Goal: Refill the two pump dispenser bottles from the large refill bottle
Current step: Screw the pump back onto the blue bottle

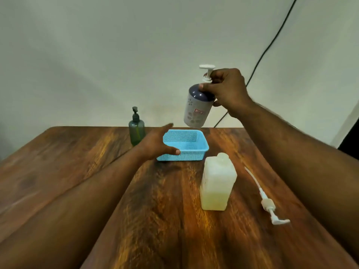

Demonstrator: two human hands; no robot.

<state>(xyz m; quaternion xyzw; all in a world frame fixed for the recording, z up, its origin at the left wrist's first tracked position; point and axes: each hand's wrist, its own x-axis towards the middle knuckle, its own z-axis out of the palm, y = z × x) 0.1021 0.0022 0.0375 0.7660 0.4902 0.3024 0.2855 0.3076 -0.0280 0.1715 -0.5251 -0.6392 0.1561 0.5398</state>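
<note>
Head camera looks down over a dark wooden table (81,162), and the right hand (226,90) is up in the air, wrapped around the shoulder and neck of a white pump bottle (196,111) with a dark blue top and a flower print. That bottle hangs clear of the table, tilted, its base leaning toward the left above the far edge of a blue mesh basket (186,145). Its white pump head sticks up past the knuckles.

Left hand (157,143) is spread out, fingers loose, gripping nothing; the thumb sits at the basket's near-left rim, though whether it actually touches is hard to tell through the blur.

Just left of that hand, at the back of the table, a green pump bottle (137,131) stands upright with its dark pump in place.

Nearer the camera, the large refill bottle (217,183) stands upright, a translucent square jug with no cap, pale yellow liquid filling roughly its lower third. To its right, well apart, a loose white pump with its long tube (266,199) lies flat on the wood, nozzle end toward the camera.

Behind it all, a plain wall and a black cable (272,43) running diagonally down it.
</note>
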